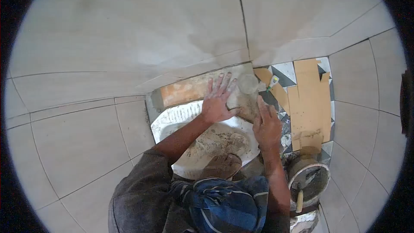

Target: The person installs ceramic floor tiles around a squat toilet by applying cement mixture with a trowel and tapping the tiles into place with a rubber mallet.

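My left hand lies with its fingers spread over a greyish tile piece on the ledge behind the squat toilet pan. My right hand is at that piece's right edge, its fingers stretched out and its palm turned inward; its thumb is partly hidden. Left of the piece, the ledge shows a bare orange-brown surface. A pale round object, perhaps a lid or cup, sits at the back of the piece. Below my hands is the white squat toilet pan, smeared with dirt and mortar.
Cardboard sheets cover part of the patterned floor at right. A small white bottle lies near the wall. At lower right stands a bucket with a wooden-handled trowel. A shoe is over the pan. Tiled walls enclose the space.
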The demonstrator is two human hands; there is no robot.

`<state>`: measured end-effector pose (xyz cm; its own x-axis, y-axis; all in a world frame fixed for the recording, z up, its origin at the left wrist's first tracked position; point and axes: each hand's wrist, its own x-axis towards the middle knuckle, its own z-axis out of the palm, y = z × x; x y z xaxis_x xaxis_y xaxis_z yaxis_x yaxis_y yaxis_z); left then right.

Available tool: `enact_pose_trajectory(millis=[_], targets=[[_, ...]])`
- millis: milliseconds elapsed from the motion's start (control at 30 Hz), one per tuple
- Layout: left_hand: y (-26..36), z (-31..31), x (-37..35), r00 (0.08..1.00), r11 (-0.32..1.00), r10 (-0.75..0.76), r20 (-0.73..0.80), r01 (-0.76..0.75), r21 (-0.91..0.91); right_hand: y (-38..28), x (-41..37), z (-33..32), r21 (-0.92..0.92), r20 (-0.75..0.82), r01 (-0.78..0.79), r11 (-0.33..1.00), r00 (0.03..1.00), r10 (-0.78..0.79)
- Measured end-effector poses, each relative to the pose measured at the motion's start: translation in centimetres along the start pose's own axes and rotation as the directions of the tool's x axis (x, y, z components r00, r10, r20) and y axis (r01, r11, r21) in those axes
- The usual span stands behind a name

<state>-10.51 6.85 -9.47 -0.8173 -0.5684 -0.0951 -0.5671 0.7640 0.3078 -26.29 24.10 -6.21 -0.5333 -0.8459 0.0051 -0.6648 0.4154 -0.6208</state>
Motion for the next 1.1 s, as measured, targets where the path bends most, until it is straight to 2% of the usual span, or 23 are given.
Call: enact_pose_trajectory(millis=[100, 133, 200, 233, 300, 433, 467, 533, 600, 633, 700, 733, 767, 867, 1000, 1067, 1100], targets=[[-0.2, 0.4, -0.1, 0.998, 0.999, 0.035, -0.055, -0.036, -0.010, 1.4, -1.1, 1.3, -0.127, 0.005, 0.026, 0.992, 1.000, -0.025], [-0.5, 0.5, 0.0, 1.000, 0.999, 0.030, -0.003, -0.030, 0.025, 1.3, -0.9, 1.0, -0.145, -0.014, 0.011, 0.989, 1.000, -0.013], [-0.2, 0.3, -0.1, 0.999, 0.999, 0.032, 0.013, -0.032, 0.021, 0.5, -1.4, 0.5, 0.006, -0.037, 0.020, 1.000, 0.999, -0.020], [0.0, 0.1, 0.0, 1.000, 0.999, 0.014, 0.026, -0.015, 0.038, 0.3, -1.5, 0.3, -0.007, -0.045, 0.005, 1.000, 0.999, -0.005], [0.4, -0.2, 0.1, 0.999, 1.000, 0.011, 0.038, -0.011, 0.018, 0.1, -1.7, -0.2, -0.052, 0.076, -0.073, 0.996, 0.994, 0.077], [0.4, -0.2, 0.4, 1.000, 1.000, 0.011, 0.022, -0.011, -0.005, 0.0, -2.5, -1.0, -0.005, 0.009, -0.055, 0.998, 0.998, 0.055], [0.2, 0.3, 0.4, 1.000, 0.999, 0.022, 0.009, -0.022, 0.047, -0.2, -2.5, -1.5, 0.005, 0.060, -0.089, 0.996, 0.994, 0.088], [0.2, 0.1, 0.5, 1.000, 0.999, 0.025, 0.019, -0.025, 0.032, 0.3, -2.9, -1.7, 0.011, 0.104, -0.127, 0.992, 0.987, 0.125], [0.4, 0.0, 0.3, 0.999, 1.000, 0.015, 0.035, -0.016, 0.006, 1.7, -4.4, -1.7, 0.258, 0.017, -0.157, 0.953, 0.987, 0.158], [0.3, 0.1, 0.3, 1.000, 1.000, 0.021, 0.016, -0.021, 0.008, 2.3, -5.0, -1.9, 0.250, 0.027, -0.168, 0.953, 0.986, 0.167], [0.3, 0.3, 0.2, 1.000, 1.000, 0.025, 0.011, -0.025, -0.005, 3.4, -6.2, -2.5, 0.288, -0.061, -0.266, 0.920, 0.953, 0.295], [0.4, 0.3, 0.2, 1.000, 1.000, 0.022, 0.000, -0.022, -0.004, 3.6, -6.9, -3.6, 0.472, 0.103, -0.454, 0.756, 0.880, 0.464], [0.3, 0.3, 0.3, 1.000, 1.000, 0.021, -0.013, -0.021, -0.003, 4.4, -7.5, -3.9, 0.464, 0.103, -0.464, 0.755, 0.874, 0.474], [0.3, 0.4, 0.3, 0.999, 0.999, 0.033, -0.030, -0.034, -0.015, 5.7, -8.5, -4.5, 0.540, 0.186, -0.571, 0.618, 0.797, 0.574], [0.4, 0.4, 0.3, 0.998, 0.999, 0.042, -0.043, -0.042, -0.009, 6.0, -9.3, -4.1, 0.569, 0.163, -0.504, 0.650, 0.844, 0.511], [0.3, 0.6, 0.3, 0.998, 0.999, 0.040, -0.050, -0.040, -0.009, 6.1, -9.7, -2.7, 0.526, 0.007, -0.375, 0.763, 0.899, 0.437], [0.2, 0.7, 0.3, 0.998, 0.999, 0.043, -0.053, -0.043, 0.003, 6.2, -10.1, -2.4, 0.526, 0.008, -0.377, 0.762, 0.899, 0.438]])
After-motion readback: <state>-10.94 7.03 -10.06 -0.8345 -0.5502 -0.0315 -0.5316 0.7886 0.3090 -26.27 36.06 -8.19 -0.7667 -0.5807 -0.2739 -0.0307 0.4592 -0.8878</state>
